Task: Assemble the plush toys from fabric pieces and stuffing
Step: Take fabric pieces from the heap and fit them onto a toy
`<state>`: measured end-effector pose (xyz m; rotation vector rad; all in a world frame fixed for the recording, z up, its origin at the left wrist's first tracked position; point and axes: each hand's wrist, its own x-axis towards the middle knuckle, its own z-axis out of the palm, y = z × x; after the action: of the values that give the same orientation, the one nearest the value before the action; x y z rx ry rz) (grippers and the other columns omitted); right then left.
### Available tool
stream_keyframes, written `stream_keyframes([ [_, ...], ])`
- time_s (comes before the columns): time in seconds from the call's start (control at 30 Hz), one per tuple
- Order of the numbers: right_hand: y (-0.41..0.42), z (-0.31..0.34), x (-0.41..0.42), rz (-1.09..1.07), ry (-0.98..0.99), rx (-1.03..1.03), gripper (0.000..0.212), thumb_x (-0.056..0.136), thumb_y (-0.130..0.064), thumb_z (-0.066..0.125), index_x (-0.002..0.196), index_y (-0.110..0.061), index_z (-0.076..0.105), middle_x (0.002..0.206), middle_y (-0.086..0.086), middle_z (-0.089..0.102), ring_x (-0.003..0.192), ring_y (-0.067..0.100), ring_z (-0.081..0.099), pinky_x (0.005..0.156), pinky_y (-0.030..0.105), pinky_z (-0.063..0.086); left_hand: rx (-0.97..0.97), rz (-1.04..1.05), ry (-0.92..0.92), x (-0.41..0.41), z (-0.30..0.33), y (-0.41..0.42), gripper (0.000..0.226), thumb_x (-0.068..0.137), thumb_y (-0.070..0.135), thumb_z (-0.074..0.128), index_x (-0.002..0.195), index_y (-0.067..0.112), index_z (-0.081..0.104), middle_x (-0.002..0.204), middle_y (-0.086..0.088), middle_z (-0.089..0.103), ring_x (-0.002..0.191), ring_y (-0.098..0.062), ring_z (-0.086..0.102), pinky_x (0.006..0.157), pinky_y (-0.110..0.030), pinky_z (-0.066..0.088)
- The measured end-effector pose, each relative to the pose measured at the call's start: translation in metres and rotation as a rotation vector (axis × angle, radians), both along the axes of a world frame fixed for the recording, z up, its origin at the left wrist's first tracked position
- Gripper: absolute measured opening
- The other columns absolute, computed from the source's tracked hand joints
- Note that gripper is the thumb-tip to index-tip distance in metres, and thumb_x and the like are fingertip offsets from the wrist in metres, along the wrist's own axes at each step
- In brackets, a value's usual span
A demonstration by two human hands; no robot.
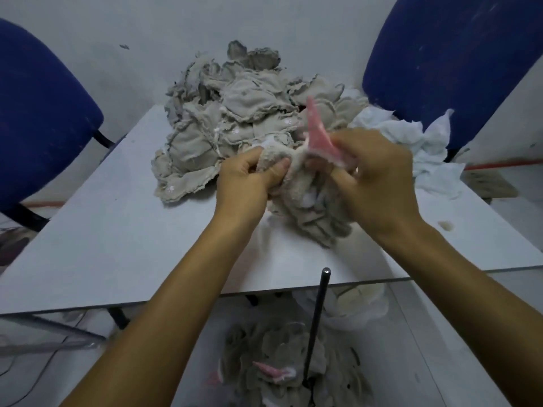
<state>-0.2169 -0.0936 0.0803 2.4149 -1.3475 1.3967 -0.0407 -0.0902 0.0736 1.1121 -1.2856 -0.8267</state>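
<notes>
Toy [308, 201]: limp grey-beige plush skin w/ pink ear piece, frayed seams, unstuffed; held just above table [117, 230], near its front edge. L hand [249, 177] grips grey fabric; R hand [373, 177] pinches pink part. Behind toy on table: 1 heap of grey skins [235, 113], count n/a. 2 blue chairs [446, 69] flank table. Below table: 2nd heap [279, 348], 1 dark rod [317, 318]. White stuffing [411, 142] right of heap.

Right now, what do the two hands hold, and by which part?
Both hold one beige toy skin. The left hand grips its fuzzy upper edge; the right hand pinches the pink piece at its top.
</notes>
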Motion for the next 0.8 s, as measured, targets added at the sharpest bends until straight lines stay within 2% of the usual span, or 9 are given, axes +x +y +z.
stream_keyframes([
  [0.1,0.003,0.001,0.000,0.042,0.020,0.037,0.019,0.090,-0.024,0.070,0.105,-0.015,0.075,0.095,0.005,0.073,0.082,0.020,0.060,0.070,0.034,0.047,-0.009,0.012,0.017,0.003,-0.002,0.001,0.007,0.087,0.002,0.070,0.085,0.008,0.072,0.078,-0.007,0.069,0.071,-0.019,0.063,0.067,-0.032,0.053],
  [0.2,0.003,0.001,-0.005,0.005,0.027,-0.064,0.018,0.092,-0.016,0.065,0.107,-0.012,0.073,0.096,0.006,0.072,0.082,0.016,0.056,0.069,0.034,0.047,-0.011,-0.010,0.039,0.003,0.000,0.001,0.016,0.088,0.002,0.068,0.081,0.015,0.073,0.070,0.004,0.069,0.065,-0.013,0.063,0.061,-0.026,0.051],
  [0.3,0.006,0.003,-0.006,0.027,0.022,0.000,0.018,0.091,-0.007,0.066,0.107,-0.012,0.074,0.096,0.008,0.072,0.084,0.025,0.061,0.073,0.040,0.051,-0.039,-0.020,0.036,0.003,0.003,0.002,0.020,0.086,0.001,0.071,0.081,0.020,0.073,0.077,-0.002,0.072,0.076,-0.019,0.067,0.071,-0.036,0.057],
  [0.37,0.006,0.005,-0.006,-0.004,-0.014,-0.118,0.023,0.091,-0.007,0.063,0.112,-0.010,0.073,0.100,0.008,0.072,0.087,0.024,0.062,0.074,0.036,0.051,-0.045,-0.031,0.065,0.003,0.005,0.002,0.018,0.088,0.002,0.069,0.081,0.019,0.073,0.073,0.002,0.071,0.071,-0.015,0.066,0.065,-0.030,0.055],
  [0.43,0.008,0.005,-0.003,0.034,0.015,-0.067,0.022,0.091,-0.009,0.063,0.111,-0.012,0.073,0.098,0.005,0.072,0.085,0.025,0.062,0.073,0.041,0.051,-0.054,-0.022,0.108,0.003,0.006,0.003,0.019,0.087,0.001,0.069,0.081,0.019,0.073,0.072,0.006,0.072,0.070,-0.013,0.068,0.064,-0.027,0.056],
  [0.57,0.003,0.005,-0.007,0.006,-0.001,-0.071,0.023,0.089,-0.003,0.060,0.109,-0.006,0.071,0.092,-0.005,0.060,0.080,0.018,0.052,0.069,0.031,0.039,-0.067,-0.054,0.111,0.002,0.007,0.002,0.019,0.089,0.001,0.067,0.081,0.018,0.072,0.072,0.007,0.071,0.071,-0.012,0.067,0.064,-0.026,0.056],
  [0.67,0.004,0.007,-0.008,0.064,0.033,-0.026,0.023,0.086,-0.001,0.068,0.108,-0.008,0.072,0.093,0.002,0.069,0.079,0.017,0.059,0.067,0.026,0.047,-0.075,-0.054,0.119,0.003,0.006,0.001,0.014,0.086,0.003,0.070,0.080,0.016,0.072,0.071,0.004,0.070,0.069,-0.013,0.067,0.063,-0.026,0.054],
  [0.73,0.004,0.009,-0.008,0.054,-0.067,-0.063,0.025,0.085,0.000,0.066,0.107,-0.010,0.073,0.091,-0.005,0.067,0.076,0.005,0.053,0.065,0.011,0.042,-0.074,-0.109,0.096,0.004,0.006,0.000,0.008,0.083,0.011,0.071,0.089,0.016,0.071,0.080,0.002,0.071,0.077,-0.015,0.067,0.069,-0.028,0.054],
  [0.8,0.002,0.012,-0.005,0.067,-0.177,-0.021,0.021,0.088,-0.009,0.069,0.107,-0.015,0.073,0.088,-0.007,0.067,0.075,0.005,0.053,0.063,0.010,0.039,0.002,-0.295,0.071,0.002,0.002,0.003,0.039,0.078,0.013,0.072,0.115,0.017,0.062,0.103,0.000,0.073,0.097,-0.019,0.070,0.084,-0.033,0.056],
])
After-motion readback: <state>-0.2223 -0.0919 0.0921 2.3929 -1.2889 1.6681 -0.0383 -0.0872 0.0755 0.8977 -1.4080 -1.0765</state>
